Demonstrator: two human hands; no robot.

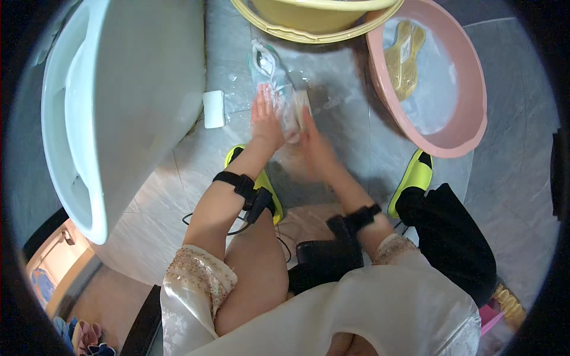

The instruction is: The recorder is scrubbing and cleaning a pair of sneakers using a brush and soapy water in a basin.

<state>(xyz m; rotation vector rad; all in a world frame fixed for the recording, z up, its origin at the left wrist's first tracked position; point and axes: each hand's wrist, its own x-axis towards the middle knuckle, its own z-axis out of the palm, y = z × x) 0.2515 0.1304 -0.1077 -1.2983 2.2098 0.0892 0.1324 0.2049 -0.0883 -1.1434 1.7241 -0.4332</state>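
Note:
A wet, soapy shoe point(272, 75), pale with teal edges, lies on the tiled floor in front of me, its opening facing up at the far end. My left hand point(266, 120) rests flat on its near part, fingers pointing away from me. Against the shoe's right side, my right hand point(314, 138) holds a light-coloured scrubbing brush point(303, 107); the hand is blurred and its fingers are partly hidden. To the left, a white bar of soap point(214, 109) lies on the floor beside the bathtub.
A white bathtub point(147, 89) stands at left. A yellow basin point(311, 33) is at the top. The pink basin point(463, 107) at right holds water and a pair of yellowish insoles point(403, 62). My feet wear lime-green slippers point(412, 178). Suds and water wet the floor tiles.

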